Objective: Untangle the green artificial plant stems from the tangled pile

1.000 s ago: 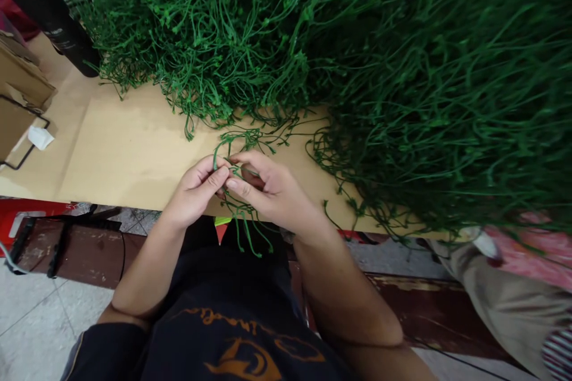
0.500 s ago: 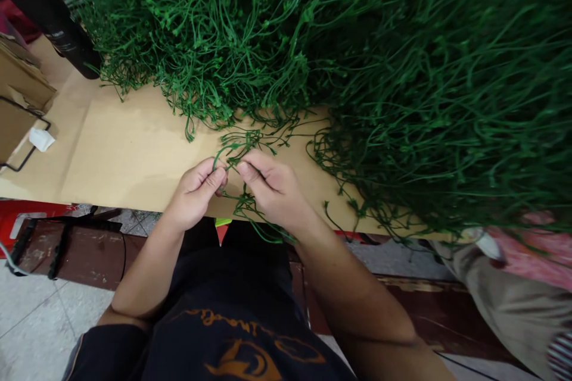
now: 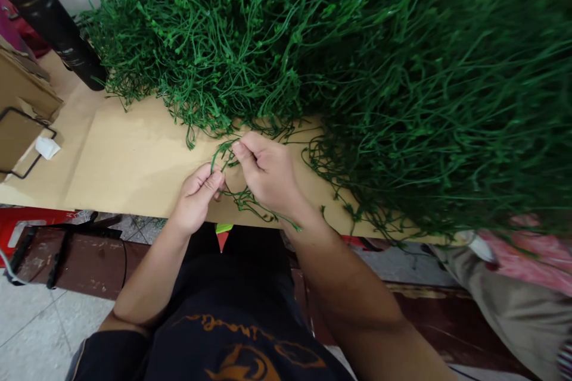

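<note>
My left hand (image 3: 199,193) pinches a thin green plastic stem (image 3: 213,158) between thumb and forefinger, just over the front part of the table. Up and to the right, my right hand (image 3: 266,169) is closed on green stems too, its thumb pressed to the forefinger. A stem curves between the two hands. More loose stems (image 3: 245,199) trail below the right hand, over the table edge and along the wrist. Behind both hands lies a large tangled heap of green plastic stems (image 3: 232,47) with small forked tips. My right fingers partly hide what they grip.
Brown paper or board covers the table (image 3: 125,155). At the left stand a black bottle (image 3: 67,41), a cardboard box (image 3: 27,83) and a white crumpled piece (image 3: 47,147) by a black wire handle. A person's leg (image 3: 482,303) shows at the right, beside pink cloth (image 3: 527,256).
My right hand has moved up and away from the left hand, widening the gap between them. The left hand has shifted slightly lower, still pinching its stem.
</note>
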Motion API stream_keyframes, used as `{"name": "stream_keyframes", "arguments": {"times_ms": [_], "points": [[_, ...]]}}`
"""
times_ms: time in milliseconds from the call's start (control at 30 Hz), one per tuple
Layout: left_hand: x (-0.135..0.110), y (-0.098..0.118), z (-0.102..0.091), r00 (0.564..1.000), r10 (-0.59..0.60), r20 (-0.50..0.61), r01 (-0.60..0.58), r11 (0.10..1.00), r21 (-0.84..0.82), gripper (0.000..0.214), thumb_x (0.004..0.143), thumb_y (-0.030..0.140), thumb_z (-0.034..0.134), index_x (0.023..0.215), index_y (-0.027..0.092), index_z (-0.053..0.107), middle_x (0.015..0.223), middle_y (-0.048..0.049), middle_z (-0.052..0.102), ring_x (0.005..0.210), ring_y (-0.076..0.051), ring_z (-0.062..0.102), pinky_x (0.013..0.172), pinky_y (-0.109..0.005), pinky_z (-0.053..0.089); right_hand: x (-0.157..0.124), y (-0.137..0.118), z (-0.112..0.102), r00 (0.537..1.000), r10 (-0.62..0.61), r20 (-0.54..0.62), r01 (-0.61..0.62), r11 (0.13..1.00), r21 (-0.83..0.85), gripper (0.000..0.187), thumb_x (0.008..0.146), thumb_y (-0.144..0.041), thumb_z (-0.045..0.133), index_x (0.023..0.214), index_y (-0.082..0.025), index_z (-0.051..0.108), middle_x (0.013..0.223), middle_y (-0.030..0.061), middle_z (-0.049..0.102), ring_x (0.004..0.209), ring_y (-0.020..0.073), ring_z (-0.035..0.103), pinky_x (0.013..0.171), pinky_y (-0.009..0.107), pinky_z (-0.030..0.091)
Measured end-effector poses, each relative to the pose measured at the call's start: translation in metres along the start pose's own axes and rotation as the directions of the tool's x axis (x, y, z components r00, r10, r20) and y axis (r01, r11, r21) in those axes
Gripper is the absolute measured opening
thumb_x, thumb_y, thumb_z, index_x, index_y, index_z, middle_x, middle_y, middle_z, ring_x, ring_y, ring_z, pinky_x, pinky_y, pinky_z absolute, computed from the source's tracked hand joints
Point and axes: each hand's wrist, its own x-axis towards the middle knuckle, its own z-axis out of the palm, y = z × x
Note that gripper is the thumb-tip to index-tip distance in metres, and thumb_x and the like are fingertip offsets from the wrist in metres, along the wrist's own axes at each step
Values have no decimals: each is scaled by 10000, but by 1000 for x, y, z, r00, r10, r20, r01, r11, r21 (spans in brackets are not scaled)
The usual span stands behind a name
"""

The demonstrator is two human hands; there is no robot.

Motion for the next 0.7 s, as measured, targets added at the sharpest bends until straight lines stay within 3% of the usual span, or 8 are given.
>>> {"name": "stream_keyframes", "arguments": {"times_ms": [133, 233, 333, 433, 567, 700], "points": [[-1, 2, -2, 1000, 23, -22, -23, 1000, -4, 350, 802, 441, 539, 604, 175, 427, 603, 18, 416, 619, -105, 422, 609, -251, 374, -2, 3, -2, 983, 81, 162, -132, 932, 338, 433, 854, -542, 414, 616, -185, 351, 570, -45, 350, 519, 64, 329, 496, 223, 278], [1, 4, -4, 998, -6, 56, 8, 999, -39, 396, 832, 460, 491, 575, 179, 381, 596, 7, 445, 620, -112, 458, 613, -268, 386, -6, -1, -2, 918, 183, 352, -364, 741, 565, 449, 781, -612, 488, 677, -193, 368, 553, -61, 393, 451, 46, 358, 416, 192, 259], [6, 3, -4, 986, -46, 162, 70, 987, -146, 468, 824, 518, 471, 535, 193, 296, 511, 30, 351, 515, -101, 435, 536, -274, 384, -8, -8, 0, 853, 231, 469, -516, 509, 688, 474, 705, -590, 600, 683, -206, 323, 488, -105, 299, 371, 19, 236, 362, 161, 167], [7, 0, -4, 982, -26, 187, 70, 970, -231, 526, 801, 543, 486, 512, 200, 212, 456, 49, 246, 418, -77, 359, 450, -261, 347, -10, -15, 5, 838, 221, 499, -546, 340, 766, 484, 720, -582, 585, 664, -218, 271, 457, -127, 153, 345, 11, 89, 333, 151, 113], [1, 2, -3, 988, -40, 149, 82, 954, -287, 568, 780, 552, 504, 517, 198, 146, 439, 60, 164, 348, -51, 235, 356, -238, 249, -15, -22, 9, 849, 139, 510, -529, 209, 823, 510, 737, -557, 584, 639, -221, 212, 450, -128, 89, 334, 12, 30, 313, 141, 108], [-2, 10, 2, 999, -7, -53, -5, 974, -225, 542, 830, 602, 359, 564, 202, 106, 472, 60, 76, 341, -61, 122, 317, -237, 172, -17, -27, 14, 847, 123, 517, -531, 167, 831, 532, 764, -622, 499, 631, -224, 171, 446, -123, 45, 329, 25, 11, 312, 143, 130]]}}
